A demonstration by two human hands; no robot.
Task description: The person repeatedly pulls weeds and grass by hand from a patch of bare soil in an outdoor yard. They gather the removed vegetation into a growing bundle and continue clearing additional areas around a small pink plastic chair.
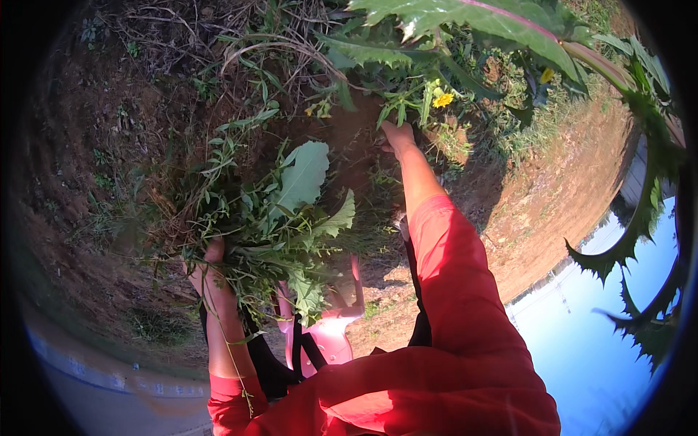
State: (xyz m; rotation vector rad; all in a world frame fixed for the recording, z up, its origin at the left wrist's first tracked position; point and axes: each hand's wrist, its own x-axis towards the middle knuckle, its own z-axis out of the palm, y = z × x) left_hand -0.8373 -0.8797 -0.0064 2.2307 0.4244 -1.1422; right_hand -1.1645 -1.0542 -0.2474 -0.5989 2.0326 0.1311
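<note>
My left hand [210, 267] is closed around a thick bunch of pulled weeds [262, 218], with broad toothed leaves, thin stems and some dry roots hanging out of it. My right arm reaches forward, and my right hand [398, 137] is at the base of green leafy stems [402, 111] near a yellow flower [443, 100]. Leaves and shadow partly hide its fingers, so whether they grip a stem is unclear. Brown soil [351, 131] lies between the bunch and my right hand.
A tall plant with spiny-toothed leaves [491, 24] arches close to the camera at the upper right. Dry stalks [185, 32] cover the ground at the upper left. A pink plastic seat [330, 340] is below me. Behind at lower left runs a pale wall [109, 376].
</note>
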